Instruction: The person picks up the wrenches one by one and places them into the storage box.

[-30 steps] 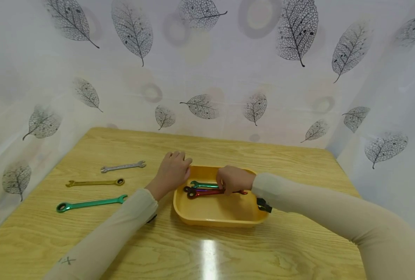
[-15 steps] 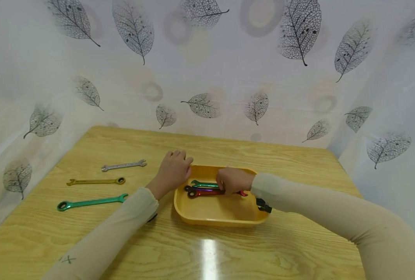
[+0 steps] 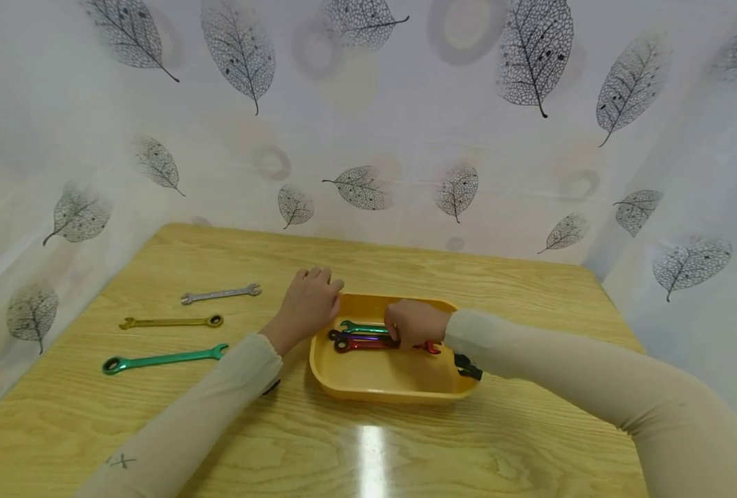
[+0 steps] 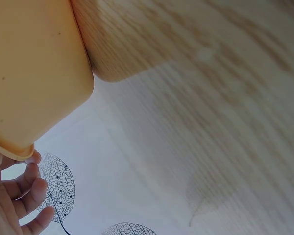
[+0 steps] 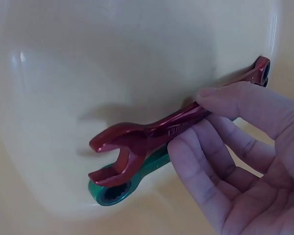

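A yellow plastic basin (image 3: 393, 398) stands on the wooden table with wrenches lying side by side in it. My left hand (image 3: 308, 301) grips its back left corner; in the left wrist view, curled fingers (image 4: 32, 196) meet the rim. Inside the basin, my right hand (image 3: 417, 321) pinches a red wrench (image 5: 132, 142) between thumb and fingers around the middle of its shaft. The wrench's open jaw points away from the palm in the right wrist view. Close under it lies a green wrench (image 5: 159, 159). A purple wrench (image 3: 375, 337) shows between them in the head view, partly covered.
Left of the basin, a silver wrench (image 3: 221, 294), a gold wrench (image 3: 171, 322) and a larger green wrench (image 3: 165, 359) lie roughly parallel, spaced apart. A leaf-printed curtain (image 3: 368, 124) hangs behind the table (image 3: 530, 443).
The open end of the red wrench has dipped slightly toward the front of the basin in my right hand. My left hand keeps its place on the rim.
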`<action>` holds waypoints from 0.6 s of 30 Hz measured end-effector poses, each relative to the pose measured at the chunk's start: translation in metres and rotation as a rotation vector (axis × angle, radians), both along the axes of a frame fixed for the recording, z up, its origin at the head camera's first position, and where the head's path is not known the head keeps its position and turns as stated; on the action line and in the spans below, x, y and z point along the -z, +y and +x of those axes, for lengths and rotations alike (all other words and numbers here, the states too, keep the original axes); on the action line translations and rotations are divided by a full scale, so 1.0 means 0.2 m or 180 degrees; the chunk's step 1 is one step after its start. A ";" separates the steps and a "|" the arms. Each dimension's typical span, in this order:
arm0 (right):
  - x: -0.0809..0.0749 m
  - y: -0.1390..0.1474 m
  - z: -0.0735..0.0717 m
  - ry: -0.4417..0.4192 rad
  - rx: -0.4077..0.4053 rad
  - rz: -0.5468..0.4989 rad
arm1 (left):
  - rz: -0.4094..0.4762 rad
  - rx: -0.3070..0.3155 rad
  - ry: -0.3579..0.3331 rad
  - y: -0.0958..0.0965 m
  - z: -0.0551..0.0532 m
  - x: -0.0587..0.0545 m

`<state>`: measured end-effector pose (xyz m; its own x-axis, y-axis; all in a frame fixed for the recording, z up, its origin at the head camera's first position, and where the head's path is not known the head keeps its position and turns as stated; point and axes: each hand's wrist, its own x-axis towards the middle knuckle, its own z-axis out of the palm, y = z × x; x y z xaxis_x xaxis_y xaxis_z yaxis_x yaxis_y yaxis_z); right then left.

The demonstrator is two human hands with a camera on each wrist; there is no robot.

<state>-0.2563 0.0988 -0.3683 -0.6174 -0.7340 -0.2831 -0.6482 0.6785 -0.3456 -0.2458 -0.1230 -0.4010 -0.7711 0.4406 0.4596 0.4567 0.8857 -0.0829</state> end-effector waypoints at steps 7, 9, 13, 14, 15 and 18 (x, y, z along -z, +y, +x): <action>0.00 0.00 0.00 0.0043 -0.0018 0.0061 | -0.0002 0.0000 0.0001 0.00 0.00 0.00; 0.00 0.00 0.00 0.0051 -0.0038 0.0052 | 0.0014 0.0011 0.0019 0.00 0.00 0.00; 0.00 0.00 0.00 0.0061 -0.0067 0.0057 | 0.0016 0.0020 0.0050 0.00 0.01 -0.01; -0.01 0.00 0.00 0.0066 -0.0075 0.0059 | 0.0013 0.0022 0.0055 0.00 0.01 -0.01; -0.01 0.00 0.01 0.0073 -0.0092 0.0061 | 0.0008 0.0022 0.0059 0.00 0.01 -0.01; -0.02 0.01 0.01 0.0093 -0.0134 0.0061 | -0.0002 0.0017 0.0060 0.00 0.01 -0.01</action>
